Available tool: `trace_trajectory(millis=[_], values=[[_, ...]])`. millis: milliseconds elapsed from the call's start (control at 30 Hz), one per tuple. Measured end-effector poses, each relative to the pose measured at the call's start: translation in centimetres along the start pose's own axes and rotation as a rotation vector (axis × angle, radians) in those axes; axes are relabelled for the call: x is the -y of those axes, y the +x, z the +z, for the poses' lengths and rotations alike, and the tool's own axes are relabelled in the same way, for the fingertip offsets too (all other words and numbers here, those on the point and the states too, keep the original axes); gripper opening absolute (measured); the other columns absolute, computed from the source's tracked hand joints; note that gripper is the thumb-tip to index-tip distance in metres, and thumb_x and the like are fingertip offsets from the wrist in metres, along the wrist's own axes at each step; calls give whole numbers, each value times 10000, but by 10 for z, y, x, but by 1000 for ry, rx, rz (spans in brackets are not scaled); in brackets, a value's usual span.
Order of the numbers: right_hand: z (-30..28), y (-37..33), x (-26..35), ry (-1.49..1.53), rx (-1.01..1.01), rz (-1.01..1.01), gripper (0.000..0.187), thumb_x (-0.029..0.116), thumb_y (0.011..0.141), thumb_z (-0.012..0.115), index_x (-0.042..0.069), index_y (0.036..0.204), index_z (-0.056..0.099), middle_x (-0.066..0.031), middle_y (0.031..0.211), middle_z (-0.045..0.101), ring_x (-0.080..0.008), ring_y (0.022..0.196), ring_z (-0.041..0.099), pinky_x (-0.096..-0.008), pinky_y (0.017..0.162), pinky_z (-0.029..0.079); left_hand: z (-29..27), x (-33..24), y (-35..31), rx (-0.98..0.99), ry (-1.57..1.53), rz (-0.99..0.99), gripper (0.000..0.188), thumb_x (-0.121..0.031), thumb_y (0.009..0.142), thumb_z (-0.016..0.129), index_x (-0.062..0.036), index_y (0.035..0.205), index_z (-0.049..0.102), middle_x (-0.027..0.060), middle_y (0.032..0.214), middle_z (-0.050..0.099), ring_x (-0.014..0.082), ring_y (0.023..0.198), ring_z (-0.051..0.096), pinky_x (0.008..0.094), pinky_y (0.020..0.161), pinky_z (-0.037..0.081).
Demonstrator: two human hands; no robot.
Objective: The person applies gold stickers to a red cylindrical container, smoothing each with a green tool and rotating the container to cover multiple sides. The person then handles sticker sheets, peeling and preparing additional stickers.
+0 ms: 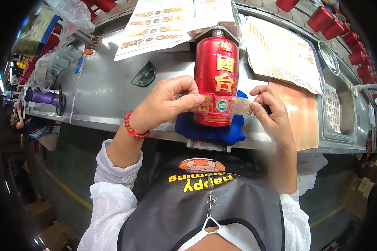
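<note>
A glossy red bottle (206, 71) with gold lettering lies on a blue cloth pad (238, 133), its neck pointing away from me. Across its lower part stretches a clear decal strip (241, 105) with gold dragon patterns and a green round emblem. My left hand (171, 100) pinches the strip's left end against the bottle, thumb on top. At the strip's other end, my right hand (270, 108) holds it between thumb and fingers, a little off the bottle's right side. A red bead bracelet circles my left wrist.
Printed decal sheets (155, 25) lie behind the bottle, and more sheets (280, 52) rest at right. A dark scraper-like piece (144, 74) sits on the steel bench (100, 83). A sink (347, 113) with a tap and a brown board (299, 113) are at right. Red bottles line the far right.
</note>
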State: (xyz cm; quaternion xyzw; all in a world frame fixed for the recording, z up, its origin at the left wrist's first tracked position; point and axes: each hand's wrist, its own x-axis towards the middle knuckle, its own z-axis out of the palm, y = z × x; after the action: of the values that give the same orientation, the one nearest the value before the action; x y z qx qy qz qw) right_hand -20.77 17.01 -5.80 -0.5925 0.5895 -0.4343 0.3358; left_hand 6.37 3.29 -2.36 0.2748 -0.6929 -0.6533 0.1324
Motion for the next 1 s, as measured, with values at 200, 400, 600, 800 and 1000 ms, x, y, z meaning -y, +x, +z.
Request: trace_trajectory(millis=[200, 400, 600, 800, 1000], values=[[2, 1, -4, 15, 2, -9, 222, 141, 970, 674, -2, 835, 571, -86, 1093, 558, -126, 918, 528, -256, 794, 457, 0, 2, 1, -9, 45, 34, 212, -228, 991, 668, -49, 921, 578, -40, 849, 562, 31, 783, 477, 209, 658, 414], [4, 3, -9, 19, 12, -2, 211, 135, 965, 678, -3, 839, 580, -86, 1085, 558, -127, 929, 545, -262, 803, 477, 1, 1, 1, -21, 112, 52, 232, -239, 989, 671, -49, 901, 571, -37, 841, 549, 37, 778, 464, 213, 661, 411], [9, 5, -14, 3, -37, -45, 196, 134, 935, 702, 0, 834, 602, -93, 1036, 601, -169, 874, 573, -280, 721, 475, 3, -4, 1, -24, 89, 40, 229, -235, 988, 673, -47, 903, 572, -33, 842, 549, 42, 777, 469, 217, 671, 421], [11, 6, -14, 25, -16, -1, 172, 121, 930, 696, 1, 851, 601, -97, 1047, 602, -184, 901, 585, -297, 766, 488, 3, 6, 0, -114, 153, 64, 234, -230, 964, 689, -31, 876, 600, -5, 815, 636, 50, 747, 543, 239, 658, 461], [14, 5, -14, -160, -173, -82, 135, -19, 880, 618, 5, 1008, 652, -131, 1108, 601, -252, 971, 605, -336, 818, 504, 22, 12, -2, -514, 521, 275, 274, -264, 967, 659, -7, 1032, 593, 105, 995, 648, 216, 1015, 601, 373, 910, 457]])
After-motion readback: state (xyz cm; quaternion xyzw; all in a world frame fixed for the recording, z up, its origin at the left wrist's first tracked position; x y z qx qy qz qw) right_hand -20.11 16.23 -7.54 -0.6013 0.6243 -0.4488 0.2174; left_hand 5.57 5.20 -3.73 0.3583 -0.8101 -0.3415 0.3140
